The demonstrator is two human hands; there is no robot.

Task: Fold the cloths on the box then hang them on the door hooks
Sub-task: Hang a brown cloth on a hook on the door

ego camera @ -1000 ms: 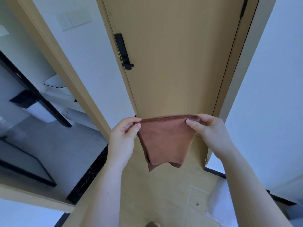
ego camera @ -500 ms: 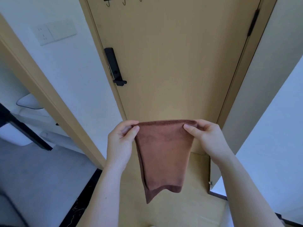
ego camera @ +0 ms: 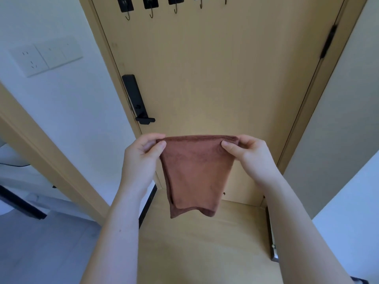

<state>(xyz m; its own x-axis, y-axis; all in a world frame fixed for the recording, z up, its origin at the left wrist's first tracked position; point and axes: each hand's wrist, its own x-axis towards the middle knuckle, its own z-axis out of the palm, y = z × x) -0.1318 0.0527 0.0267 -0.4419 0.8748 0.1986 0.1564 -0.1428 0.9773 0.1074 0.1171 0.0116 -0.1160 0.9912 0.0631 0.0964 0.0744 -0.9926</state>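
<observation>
The left hand (ego camera: 141, 158) and right hand (ego camera: 249, 155) each pinch a top corner of the folded brown cloth (ego camera: 194, 173), which hangs before the door (ego camera: 215, 78); hooks (ego camera: 151, 7) at 12 o'clock

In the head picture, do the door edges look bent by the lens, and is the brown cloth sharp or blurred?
Head view: the tan wooden door splays outward towards the top, a wide-angle effect; the folded brown cloth is sharp, as are the left hand and right hand pinching it; light is soft, without glare.
</observation>
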